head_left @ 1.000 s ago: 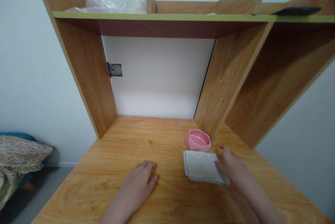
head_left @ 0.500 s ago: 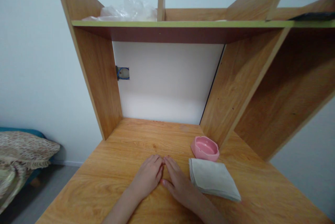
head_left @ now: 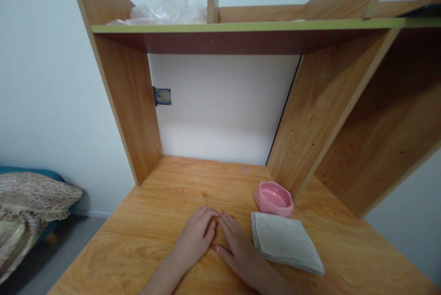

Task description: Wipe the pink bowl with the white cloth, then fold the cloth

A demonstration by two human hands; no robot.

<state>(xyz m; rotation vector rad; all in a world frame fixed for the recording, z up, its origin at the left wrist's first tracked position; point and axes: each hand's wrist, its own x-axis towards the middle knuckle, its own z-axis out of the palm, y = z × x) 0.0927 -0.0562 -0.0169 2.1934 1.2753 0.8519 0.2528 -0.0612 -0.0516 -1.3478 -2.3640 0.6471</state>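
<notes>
My left hand [head_left: 195,236] rests palm down on the wooden desk [head_left: 138,226], its fingers lightly bent and holding nothing. Beside it my right hand [head_left: 237,244] lies flat on the wood, fingers stretched out and thumb apart. The fingertips of both hands meet at the middle. Just right of my right hand lies a folded pale grey cloth [head_left: 286,241]. Behind the cloth stands a pink faceted ashtray-like bowl [head_left: 274,198], near the foot of the upright panel.
A shelf [head_left: 220,27] with a green edge spans above the desk, bearing a clear plastic bag [head_left: 168,10]. Wooden side panels [head_left: 129,106] frame a white back wall with an uncovered socket box [head_left: 163,96]. At far left is a seat with a patterned cover [head_left: 34,194].
The view has shifted slightly, so the cloth and bowl appear a little lower and further right. My hands stay together on the desk, with hardly any movement.
</notes>
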